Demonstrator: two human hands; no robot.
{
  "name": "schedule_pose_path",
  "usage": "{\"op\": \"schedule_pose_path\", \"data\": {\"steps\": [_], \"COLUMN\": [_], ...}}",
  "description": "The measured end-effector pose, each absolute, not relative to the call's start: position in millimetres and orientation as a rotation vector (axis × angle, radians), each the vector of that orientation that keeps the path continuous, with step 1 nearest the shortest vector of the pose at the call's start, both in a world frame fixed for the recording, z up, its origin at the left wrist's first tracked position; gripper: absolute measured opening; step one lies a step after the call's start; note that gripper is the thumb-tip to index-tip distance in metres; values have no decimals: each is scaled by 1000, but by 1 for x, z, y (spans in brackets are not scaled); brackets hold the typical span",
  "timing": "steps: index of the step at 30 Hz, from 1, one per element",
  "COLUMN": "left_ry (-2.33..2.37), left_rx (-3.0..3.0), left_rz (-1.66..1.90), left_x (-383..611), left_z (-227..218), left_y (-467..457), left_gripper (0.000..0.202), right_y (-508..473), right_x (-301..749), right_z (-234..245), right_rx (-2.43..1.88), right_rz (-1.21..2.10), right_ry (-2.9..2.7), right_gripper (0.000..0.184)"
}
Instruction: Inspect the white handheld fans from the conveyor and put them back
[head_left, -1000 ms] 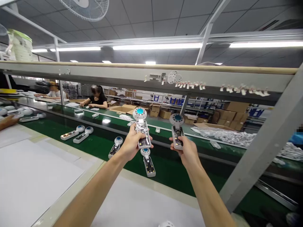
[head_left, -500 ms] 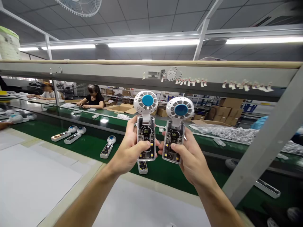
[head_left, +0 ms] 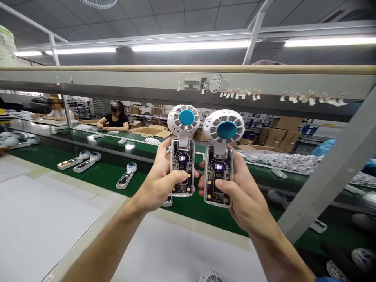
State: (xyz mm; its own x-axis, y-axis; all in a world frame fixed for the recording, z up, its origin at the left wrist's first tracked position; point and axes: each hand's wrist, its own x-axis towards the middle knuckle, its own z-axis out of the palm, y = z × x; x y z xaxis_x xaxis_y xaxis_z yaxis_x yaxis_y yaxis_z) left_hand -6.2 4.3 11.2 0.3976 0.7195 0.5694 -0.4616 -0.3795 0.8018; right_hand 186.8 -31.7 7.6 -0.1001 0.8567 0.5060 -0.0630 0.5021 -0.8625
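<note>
My left hand (head_left: 160,174) is closed round a handheld fan (head_left: 182,150) with a clear body, a dark circuit board and a round white head with a blue centre. A similar handheld fan (head_left: 219,158) is gripped upright by my right hand (head_left: 239,186). Both thumbs press on the fronts of the bodies, below small displays that glow with digits. The fans are side by side, a small gap between them, above the green conveyor belt (head_left: 202,219). Behind my left hand, one more fan (head_left: 168,201) is mostly hidden.
Several fans, one a small fan (head_left: 127,176), lie on the belt to the left. A white sheet (head_left: 38,219) covers the near bench. A slanted metal post (head_left: 326,164) stands at right, and a shelf beam (head_left: 132,80) crosses ahead. Two people sit across the belt.
The displays on both fans have lit up with bright digits. My view has tilted slightly, and the fans on the belt have shifted left. Both hands keep their grip.
</note>
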Motion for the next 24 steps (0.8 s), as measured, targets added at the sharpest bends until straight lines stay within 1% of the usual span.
{"op": "schedule_pose_path", "data": {"steps": [5,10,14,16,20,24], "left_ry": [247,224,250,283,315,303], "left_rx": [1475,1457,1427,1410,1362,1339], "left_rz": [1263,1227,1303,1330,1360,1397], "left_x": [-6,-7,-6,-5,-1,0], "left_z": [14,16,13,13,12,11], "left_y": [0,1,4,5,5,6], "left_gripper": [75,82,84,84,79,78], "right_y": [-34,-38,-39,-39,-38,-37], "right_x": [183,182,182,182,181,180], "right_z": [11,15,18,18,17,13], "right_rx": [-753,-750,-782,-779,-813,-800], "right_rz": [944,1020,1003,999,1004,995], "right_ry": [-1385,-1393,-1414,-1404,-1374,-1361], "right_gripper": [71,83,88,86,76,76]}}
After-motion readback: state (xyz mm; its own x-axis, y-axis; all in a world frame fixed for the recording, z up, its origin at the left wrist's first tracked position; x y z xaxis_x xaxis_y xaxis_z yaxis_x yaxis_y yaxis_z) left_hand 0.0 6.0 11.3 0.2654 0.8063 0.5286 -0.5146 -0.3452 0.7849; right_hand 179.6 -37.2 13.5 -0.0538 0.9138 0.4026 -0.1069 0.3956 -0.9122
